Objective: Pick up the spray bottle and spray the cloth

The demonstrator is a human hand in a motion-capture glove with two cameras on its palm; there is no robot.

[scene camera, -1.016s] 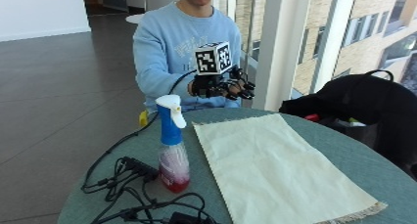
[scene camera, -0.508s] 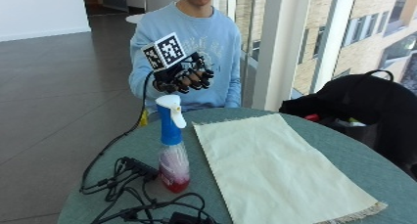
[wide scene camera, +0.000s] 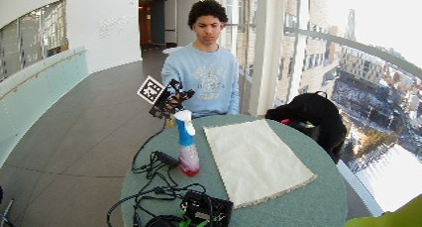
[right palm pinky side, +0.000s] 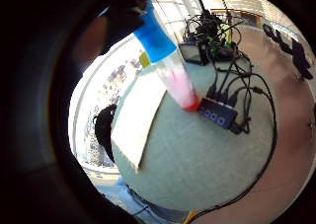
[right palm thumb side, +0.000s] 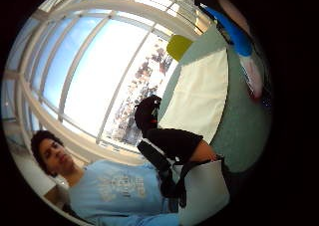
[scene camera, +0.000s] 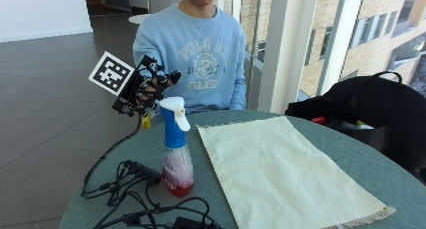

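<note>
Bright daylight from windows [wide scene camera: 310,48] behind the table [scene camera: 373,164]; sky overexposed. Soft, faint shadows on tabletop. Strong fisheye bending and black rims in palm views. Mild overall softness.

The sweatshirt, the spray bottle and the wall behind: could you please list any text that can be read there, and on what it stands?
Sweatshirt: a curved line of pale letters above a round emblem, too blurred to read.
Spray bottle: no label or lettering visible.
Wall: faint lettering in the wide outside view, too small to read.
Cloth: plain, no text.
</note>
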